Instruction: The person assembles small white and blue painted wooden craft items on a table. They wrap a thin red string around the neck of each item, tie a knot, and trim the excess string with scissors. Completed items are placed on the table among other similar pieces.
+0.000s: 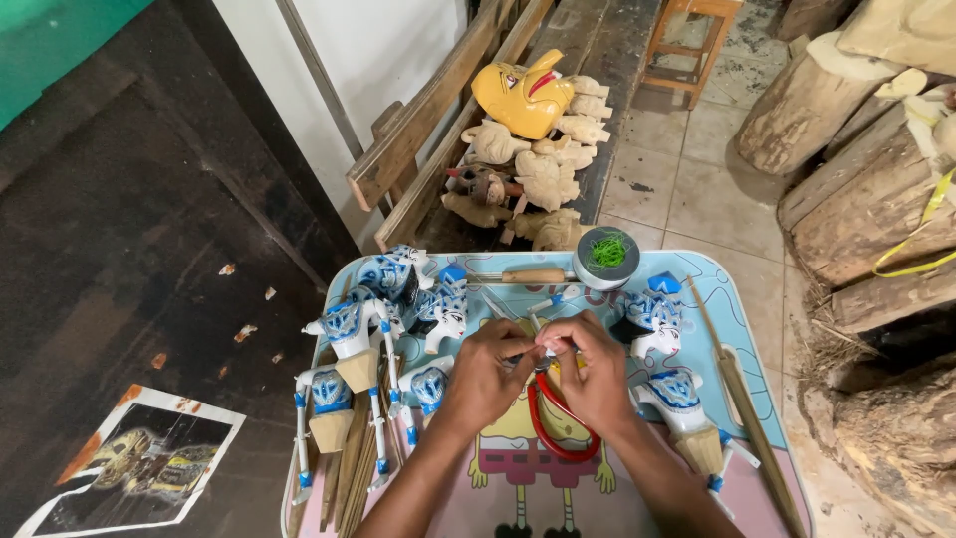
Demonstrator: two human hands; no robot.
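My left hand (490,374) and my right hand (590,369) meet over the middle of a small cartoon-printed table (742,299). Their fingertips pinch a small pale piece between them; I cannot tell what it is. Red-handled pliers (560,430) lie under my right hand, partly hidden. Several white and blue painted wooden puppet figures (351,329) stand to the left, and two more puppet figures (652,324) stand to the right.
A dark round container holding green thread (607,254) and a wooden-handled tool (528,276) sit at the table's far edge. Beyond lie unpainted carved heads (543,179) and a yellow mask (523,95). Logs (856,189) are stacked at right. Thin wooden sticks (742,399) lie along the right side.
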